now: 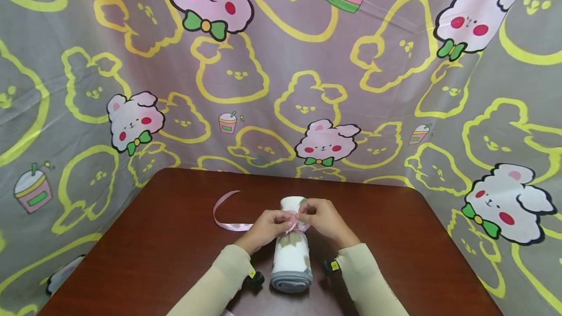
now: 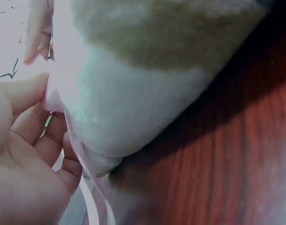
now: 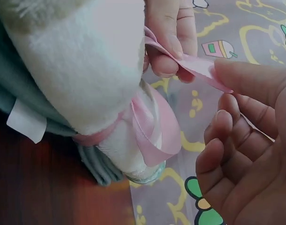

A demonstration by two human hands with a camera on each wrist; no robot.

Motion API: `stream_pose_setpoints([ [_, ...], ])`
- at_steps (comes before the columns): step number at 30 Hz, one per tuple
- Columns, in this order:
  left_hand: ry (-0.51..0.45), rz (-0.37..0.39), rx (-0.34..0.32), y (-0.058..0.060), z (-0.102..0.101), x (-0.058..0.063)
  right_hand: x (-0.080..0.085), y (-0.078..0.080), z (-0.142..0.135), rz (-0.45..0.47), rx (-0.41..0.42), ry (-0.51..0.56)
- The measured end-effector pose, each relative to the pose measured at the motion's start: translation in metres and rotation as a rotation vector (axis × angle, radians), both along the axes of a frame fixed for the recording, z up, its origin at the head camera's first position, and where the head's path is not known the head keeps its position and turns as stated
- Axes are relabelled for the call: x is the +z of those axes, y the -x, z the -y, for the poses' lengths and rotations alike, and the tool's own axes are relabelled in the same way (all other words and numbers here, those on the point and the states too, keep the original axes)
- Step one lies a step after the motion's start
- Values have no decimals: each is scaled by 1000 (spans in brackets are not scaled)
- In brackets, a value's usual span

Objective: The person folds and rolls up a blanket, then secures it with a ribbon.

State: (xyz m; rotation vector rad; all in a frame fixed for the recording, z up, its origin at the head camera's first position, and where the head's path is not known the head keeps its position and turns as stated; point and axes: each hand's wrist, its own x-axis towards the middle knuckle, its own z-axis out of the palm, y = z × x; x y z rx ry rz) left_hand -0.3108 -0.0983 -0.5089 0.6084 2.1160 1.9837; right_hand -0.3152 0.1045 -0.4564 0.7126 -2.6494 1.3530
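Note:
A rolled-up plush blanket, white with brown patches and a grey-blue backing, lies on the table with its spiral end toward me. Around its middle runs a pink satin ribbon, cinching the roll, with a loop standing out in the right wrist view. My left hand pinches the ribbon between thumb and fingers on the roll's left. From the other side, my right hand pinches a flat stretch of ribbon by thumb and fingertip. A white tag sticks out from the blanket's backing.
A loose ribbon tail curls across the dark reddish-brown table left of the roll. Patterned cloth with cartoon rabbits hangs behind and beside the table. Small dark wrist cameras sit below both sleeves, beside the roll.

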Motion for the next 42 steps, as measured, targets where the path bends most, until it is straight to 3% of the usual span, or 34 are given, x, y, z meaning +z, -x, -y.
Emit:
stream_pose_setpoints([
  [3, 33, -21, -6, 1, 4, -1, 2, -1, -1, 11, -19, 6],
  [6, 106, -86, -9, -7, 8, 14, 5, -3, -1, 26, -27, 21],
  [9, 183, -149, -7, -7, 10, 17, 5, -3, -1, 31, -13, 35],
  [13, 223, -183, -7, 3, 8, 3, 2, -2, 0, 43, -7, 57],
  [18, 230, -198, 28, 4, 5, -1, -2, -2, 1, 120, 16, 103],
  [22, 223, -195, 48, 2, 4, -2, -5, -2, 0, 141, 41, 67],
  [32, 138, -163, 47, 5, 6, -8, -14, 1, 2, 14, 84, -103],
  [36, 151, -151, 15, 10, 18, 1, -14, 1, 8, -57, 61, -155],
  [38, 174, -170, 38, 12, 27, 7, -12, 0, 11, -89, 48, -186],
  [42, 328, -232, 172, 17, 40, 16, -9, -1, 15, -152, 24, -251],
])
